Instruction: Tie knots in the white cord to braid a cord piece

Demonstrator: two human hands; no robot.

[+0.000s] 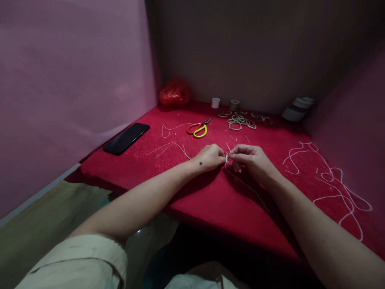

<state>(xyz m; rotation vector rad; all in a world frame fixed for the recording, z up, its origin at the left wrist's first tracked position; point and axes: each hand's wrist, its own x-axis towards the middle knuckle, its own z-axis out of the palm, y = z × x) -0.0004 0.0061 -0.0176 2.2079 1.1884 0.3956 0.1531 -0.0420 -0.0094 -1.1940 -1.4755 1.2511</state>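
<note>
Between my two hands, over the middle of the red cloth, is a small white knotted cord (226,158) with loose ends trailing from it. My left hand (210,156) is closed, its fingertips pinching the cord's left side. My right hand (248,157) pinches the same piece from the right with thumb and forefinger. One thin strand (248,186) runs from the knots toward the table's front edge. Thin threads (177,145) lie on the cloth to the left, partly behind my left hand. The cord inside my fingers is hidden.
Scissors (200,129) with red and yellow handles lie beyond my hands. A black phone (126,138) is at left. At the back are a red plastic bag (175,93), two small cups (215,103), several cord bracelets (237,120) and a bottle (297,109). Loose white cord (339,182) spreads at right.
</note>
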